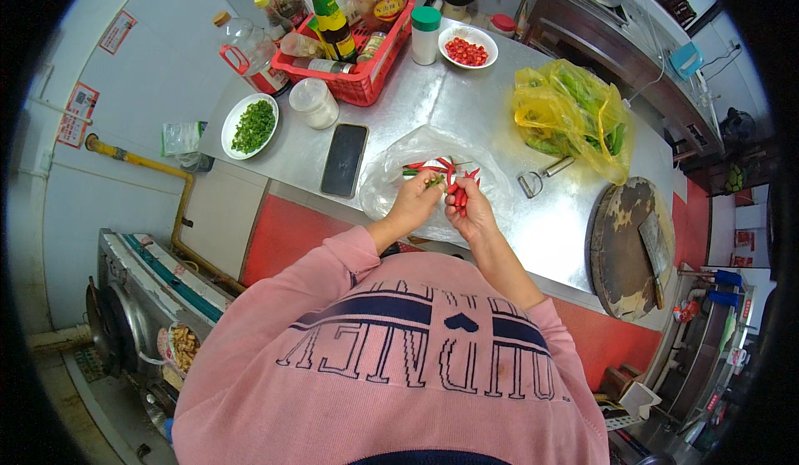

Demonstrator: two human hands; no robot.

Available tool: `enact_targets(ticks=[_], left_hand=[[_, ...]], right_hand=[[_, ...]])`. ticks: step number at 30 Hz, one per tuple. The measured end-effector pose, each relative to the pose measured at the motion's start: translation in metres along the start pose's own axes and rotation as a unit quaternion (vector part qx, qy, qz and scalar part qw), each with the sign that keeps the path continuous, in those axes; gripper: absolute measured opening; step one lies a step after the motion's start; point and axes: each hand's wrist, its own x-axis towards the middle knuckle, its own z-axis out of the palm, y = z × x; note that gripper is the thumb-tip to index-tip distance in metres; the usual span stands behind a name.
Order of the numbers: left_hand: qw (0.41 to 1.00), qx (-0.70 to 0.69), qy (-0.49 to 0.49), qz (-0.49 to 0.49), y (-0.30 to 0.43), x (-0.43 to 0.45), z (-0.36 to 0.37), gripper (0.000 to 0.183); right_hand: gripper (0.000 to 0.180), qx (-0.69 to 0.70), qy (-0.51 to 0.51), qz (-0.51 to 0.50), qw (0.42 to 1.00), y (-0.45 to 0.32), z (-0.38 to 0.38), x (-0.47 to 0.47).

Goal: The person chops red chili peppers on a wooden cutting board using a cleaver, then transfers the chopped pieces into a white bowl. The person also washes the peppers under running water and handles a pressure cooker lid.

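Over a clear plastic bag (390, 178) at the near side of the steel table, my two hands are close together. In my right hand (472, 209) is a small bunch of red chili peppers (460, 200), their tips showing above and below the fingers. My left hand (415, 198) pinches green chili stems (435, 181) beside that bunch. Behind the fingers, several loose chilies (431, 166), mostly red with some green, lie on the bag. The fingers partly hide what they grip.
Left of the bag lie a smartphone (344, 160) and a plate of chopped green onions (251, 126). A red basket (368, 87) of bottles and a bowl of chopped chilies (468, 50) stand behind. Rightward are a peeler (542, 176), a yellow bag of green vegetables (568, 112), and a cleaver (653, 243) on a round chopping block (615, 246).
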Motion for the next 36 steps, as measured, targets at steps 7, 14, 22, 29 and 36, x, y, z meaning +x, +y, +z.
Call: enact_targets(ticks=[7, 14, 22, 29, 36], left_hand=[[0.955, -0.161, -0.126, -0.215, 0.016, -0.005, -0.029, 0.003], [0.937, 0.344, -0.056, 0.036, -0.011, 0.055, -0.044, 0.013], [0.923, -0.125, -0.218, -0.29, -0.008, 0.094, -0.037, 0.014], [0.953, 0.043, -0.193, -0.228, -0.024, 0.097, -0.041, 0.023], [0.822, 0.549, -0.133, 0.073, -0.01, 0.069, 0.0, 0.026]], right_hand=[[0.013, -0.076, 0.052, -0.08, 0.993, -0.019, -0.003, -0.011], [0.011, -0.032, 0.064, -0.119, 0.99, -0.032, -0.01, -0.027], [0.019, -0.079, 0.053, -0.09, 0.991, -0.021, -0.016, -0.031], [0.015, -0.086, 0.055, -0.076, 0.992, -0.018, -0.019, -0.037], [0.012, -0.093, 0.054, -0.081, 0.991, -0.02, -0.017, -0.037]])
